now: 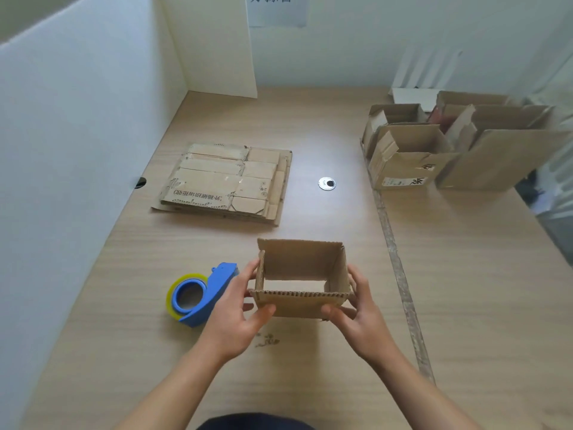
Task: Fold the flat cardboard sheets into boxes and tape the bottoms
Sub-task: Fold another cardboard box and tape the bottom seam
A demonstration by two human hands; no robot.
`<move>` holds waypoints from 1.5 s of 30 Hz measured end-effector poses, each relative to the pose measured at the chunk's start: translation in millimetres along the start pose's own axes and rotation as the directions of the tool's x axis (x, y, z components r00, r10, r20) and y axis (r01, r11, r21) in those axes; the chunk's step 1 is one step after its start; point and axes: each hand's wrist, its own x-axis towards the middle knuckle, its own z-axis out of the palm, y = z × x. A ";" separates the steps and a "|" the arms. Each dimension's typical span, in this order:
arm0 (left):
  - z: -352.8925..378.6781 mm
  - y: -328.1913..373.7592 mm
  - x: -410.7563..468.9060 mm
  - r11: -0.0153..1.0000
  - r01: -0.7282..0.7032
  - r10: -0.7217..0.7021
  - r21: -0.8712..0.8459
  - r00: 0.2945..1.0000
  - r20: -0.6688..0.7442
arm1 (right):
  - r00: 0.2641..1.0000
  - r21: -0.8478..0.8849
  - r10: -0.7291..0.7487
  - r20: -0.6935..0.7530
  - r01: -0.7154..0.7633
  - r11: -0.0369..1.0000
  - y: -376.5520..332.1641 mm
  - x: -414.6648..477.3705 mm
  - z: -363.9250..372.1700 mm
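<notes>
At 6 o'clock on the counter [465, 274], left grip [235, 308] and right grip [359, 308] clasp the box [304, 268] sides; letting go for the tape [198, 296] at 9 o'clock could let it collapse.

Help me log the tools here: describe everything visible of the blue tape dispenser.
The tape dispenser looks like blue plastic and carries a roll of yellowish clear tape on a blue hub with a brown core. It lies on the wooden table, roll face toward the camera, just left of the held box. The left hand covers its right edge; contact cannot be told.
</notes>
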 end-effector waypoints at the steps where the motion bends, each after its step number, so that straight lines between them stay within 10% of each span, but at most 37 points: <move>1: 2.5 -3.0 -5.9 1.000 -0.005 0.005 0.022 1.000 0.000 | 1.000 -0.050 -0.002 0.012 0.003 0.999 4.6 -3.8 -1.4; 7: 6.6 -15.2 -28.3 0.995 -0.024 0.020 0.102 0.999 0.046 | 0.972 -0.411 -0.014 0.234 0.112 0.905 27.3 -12.2 -0.8; 15: 8.4 -12.0 -4.9 0.993 -0.044 0.061 0.114 0.988 -0.142 | 0.986 -0.336 0.054 0.157 0.002 0.942 28.6 -3.8 5.9; 22: 5.3 -9.3 15.4 0.933 -0.111 0.108 0.343 0.994 0.029 | 0.990 -0.189 0.140 0.003 -0.137 0.972 26.0 -1.6 10.0; 32: 16.0 -42.6 11.1 0.967 -0.088 0.094 0.238 0.995 -0.016 | 0.924 -0.619 -0.052 0.379 0.295 0.728 22.7 30.0 -2.0; 45: 14.4 -54.1 -9.8 0.931 -0.193 0.195 0.311 0.980 0.024 | 0.907 -0.645 -0.188 0.376 0.402 0.650 35.8 3.5 4.4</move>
